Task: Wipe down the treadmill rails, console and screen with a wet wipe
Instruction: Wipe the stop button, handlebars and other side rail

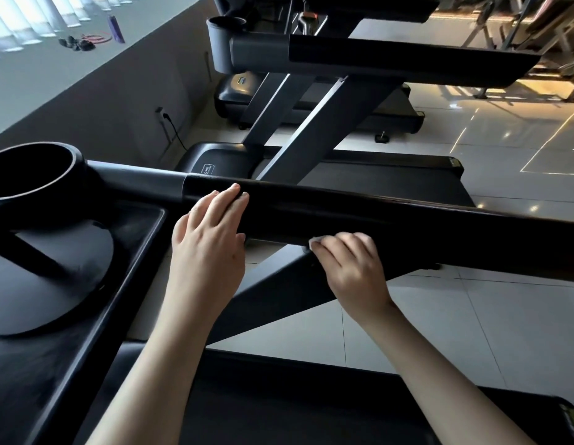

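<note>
A thick black treadmill rail runs across the middle of the view from the console side at the left out to the right. My left hand lies over the rail near its grey collar, fingers reaching across the top. My right hand sits to the right on the rail's near lower edge, with its fingers curled round a white wet wipe pressed against the rail. Only a small corner of the wipe shows. The console tray and a round cup holder are at the left.
A second treadmill with its own rail and cup holder stands beyond. Slanted grey uprights cross below the rail. The treadmill belt lies beneath my arms. Glossy floor tiles extend right; a wall socket with cable is on the left wall.
</note>
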